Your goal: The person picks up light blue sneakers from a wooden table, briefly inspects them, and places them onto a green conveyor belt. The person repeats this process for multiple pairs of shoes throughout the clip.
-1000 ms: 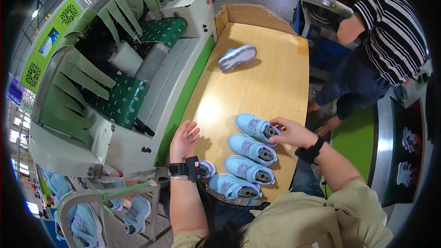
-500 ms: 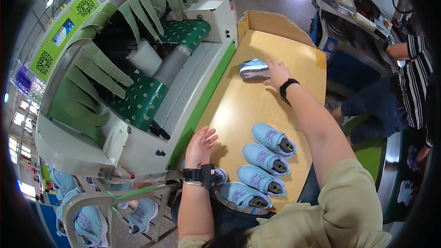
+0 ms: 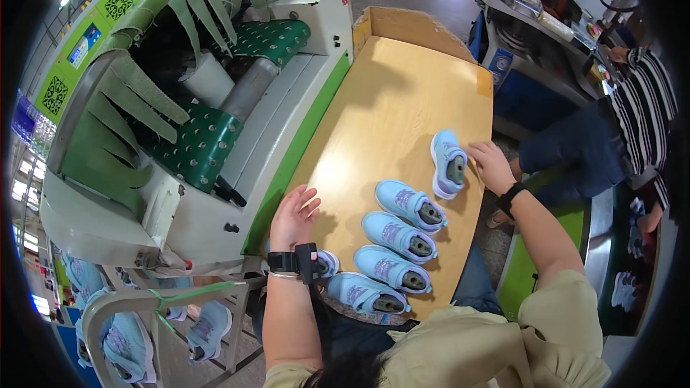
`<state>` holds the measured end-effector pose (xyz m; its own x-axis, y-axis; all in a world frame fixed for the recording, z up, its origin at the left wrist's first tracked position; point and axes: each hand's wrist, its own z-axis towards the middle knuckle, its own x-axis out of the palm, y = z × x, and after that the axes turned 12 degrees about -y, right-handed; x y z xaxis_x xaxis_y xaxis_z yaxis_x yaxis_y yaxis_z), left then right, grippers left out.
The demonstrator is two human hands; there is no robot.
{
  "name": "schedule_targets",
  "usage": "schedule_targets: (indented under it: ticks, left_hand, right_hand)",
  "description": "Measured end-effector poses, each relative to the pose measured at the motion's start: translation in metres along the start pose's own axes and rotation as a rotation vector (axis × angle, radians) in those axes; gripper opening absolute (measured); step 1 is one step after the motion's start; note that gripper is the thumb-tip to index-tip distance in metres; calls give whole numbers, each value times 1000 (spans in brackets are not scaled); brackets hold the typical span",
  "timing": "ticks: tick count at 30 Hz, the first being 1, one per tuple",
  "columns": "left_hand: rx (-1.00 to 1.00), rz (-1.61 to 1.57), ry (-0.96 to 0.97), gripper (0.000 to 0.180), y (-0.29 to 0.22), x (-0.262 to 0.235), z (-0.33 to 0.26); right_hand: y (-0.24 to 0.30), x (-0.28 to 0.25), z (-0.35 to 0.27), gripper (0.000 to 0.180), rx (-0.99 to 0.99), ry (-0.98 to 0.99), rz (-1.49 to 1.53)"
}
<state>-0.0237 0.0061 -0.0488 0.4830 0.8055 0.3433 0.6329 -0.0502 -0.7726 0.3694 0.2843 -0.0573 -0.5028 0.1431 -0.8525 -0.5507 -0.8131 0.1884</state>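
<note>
Left hand point(image 3: 293, 217) hovers loosely open, empty, over table's point(image 3: 402, 90) left edge, four blue shoes point(image 3: 389, 228) sit abreast at table's near end, probably for tidy spacing, lone shoe point(image 3: 447, 152) stands near table's right edge, right hand point(image 3: 493, 168) half-open beside it, seemingly ungripped.

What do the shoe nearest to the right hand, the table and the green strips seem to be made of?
Shoe: probably fabric, knit or mesh, matte, without glare.
Table: wood or wood-look laminate, smooth, with faint grain and glare.
Strips: perhaps felt or suede, dull, hanging limp.
</note>
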Motion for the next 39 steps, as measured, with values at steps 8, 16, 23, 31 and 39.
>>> schedule_targets:
  ticks: [8, 16, 23, 31, 39]
  left_hand:
    - [19, 0, 18, 42, 1, -2, 6]
    - [200, 170, -166, 37, 5, 1, 1]
    - [924, 568, -113, 51, -7, 11, -8]
    - [664, 974, 102, 32, 10, -4, 2]
    - [522, 811, 44, 32, 4, 6, -3]
  right_hand:
    - [80, 9, -27, 57, 524, -152, 402]
    - [148, -33, 77, 64, 409, -6, 730]
    - [266, 43, 91, 65, 6, 403, 796]
    - [215, -36, 87, 45, 60, 422, 663]
    - [154, -10, -4, 58, 174, 314, 784]
